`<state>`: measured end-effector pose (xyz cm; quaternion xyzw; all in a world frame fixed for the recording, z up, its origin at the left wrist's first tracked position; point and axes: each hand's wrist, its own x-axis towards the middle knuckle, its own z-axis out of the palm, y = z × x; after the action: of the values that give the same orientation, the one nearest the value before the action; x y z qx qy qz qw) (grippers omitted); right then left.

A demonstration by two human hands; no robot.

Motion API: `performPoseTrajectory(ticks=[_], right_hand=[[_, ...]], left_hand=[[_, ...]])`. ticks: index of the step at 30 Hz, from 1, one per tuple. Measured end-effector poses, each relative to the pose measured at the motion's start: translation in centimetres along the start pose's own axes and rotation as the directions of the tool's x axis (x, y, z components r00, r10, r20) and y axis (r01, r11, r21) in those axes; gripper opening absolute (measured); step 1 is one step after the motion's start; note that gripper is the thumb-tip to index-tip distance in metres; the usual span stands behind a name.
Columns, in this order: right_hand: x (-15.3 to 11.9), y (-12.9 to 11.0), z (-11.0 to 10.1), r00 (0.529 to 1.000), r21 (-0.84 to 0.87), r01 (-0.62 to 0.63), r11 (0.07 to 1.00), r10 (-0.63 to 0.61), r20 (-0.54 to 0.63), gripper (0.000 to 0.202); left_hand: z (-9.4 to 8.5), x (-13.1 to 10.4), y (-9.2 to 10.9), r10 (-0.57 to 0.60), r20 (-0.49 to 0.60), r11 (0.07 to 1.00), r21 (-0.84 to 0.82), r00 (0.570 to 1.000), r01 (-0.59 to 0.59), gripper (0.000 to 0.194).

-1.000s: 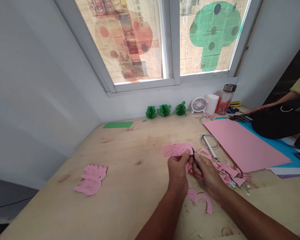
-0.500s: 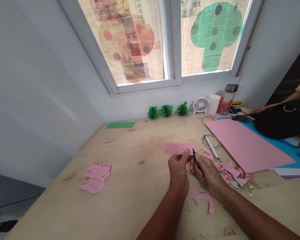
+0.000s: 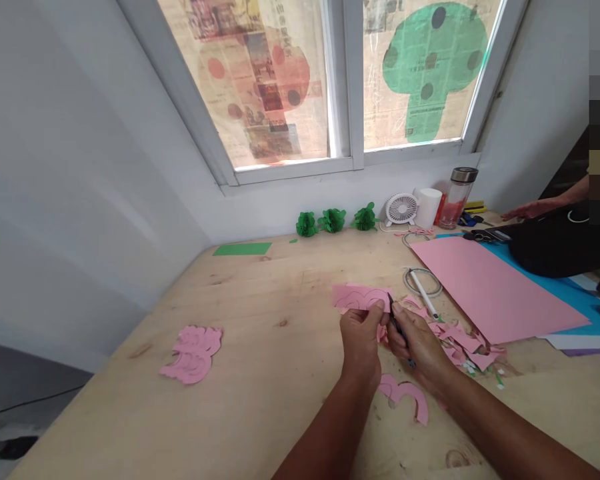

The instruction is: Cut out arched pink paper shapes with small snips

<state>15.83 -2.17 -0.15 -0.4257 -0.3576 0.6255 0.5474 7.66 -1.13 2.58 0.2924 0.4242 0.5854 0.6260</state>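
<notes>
My left hand [image 3: 361,337] pinches a strip of pink paper [image 3: 350,297] that has curved outlines drawn on it. My right hand [image 3: 417,337] is closed around a dark pair of scissors [image 3: 399,328], whose blades meet the strip's right end. Below my wrists, a curvy pink cutout [image 3: 414,399] lies on the wooden table. Pink paper scraps [image 3: 467,343] are heaped just right of my right hand. Farther left sits a stack of scalloped pink cutouts [image 3: 193,353].
Green paper ornaments [image 3: 331,221], a small white fan [image 3: 401,210] and a glass bottle [image 3: 459,199] line the wall. A white pen [image 3: 424,293] lies beside a large pink sheet [image 3: 500,290]. Another person's hand [image 3: 523,212] rests at the right, near a black bag [image 3: 555,240].
Both hands have shifted slightly right with the strip and the scissors. The other person's hand at the right has changed position a little.
</notes>
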Motion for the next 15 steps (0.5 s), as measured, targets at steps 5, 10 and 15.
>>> performPoseTrajectory(ticks=[5,10,15], right_hand=[[-0.08,-0.21,0.11,1.0,-0.017,0.002,1.0,-0.002,-0.003,0.042],[-0.09,-0.06,0.09,1.0,-0.027,0.012,1.0,-0.012,-0.002,0.045],[0.0,0.0,0.14,1.0,-0.046,0.029,0.999,-0.029,-0.007,0.049]], left_hand=[[-0.02,-0.1,-0.14,0.008,-0.022,0.999,-0.042,1.0,-0.009,0.037],[-0.06,0.06,-0.29,0.009,-0.04,0.998,-0.067,0.999,-0.012,0.036],[0.21,-0.15,-0.11,-0.005,-0.082,0.996,-0.087,0.997,-0.002,0.035]])
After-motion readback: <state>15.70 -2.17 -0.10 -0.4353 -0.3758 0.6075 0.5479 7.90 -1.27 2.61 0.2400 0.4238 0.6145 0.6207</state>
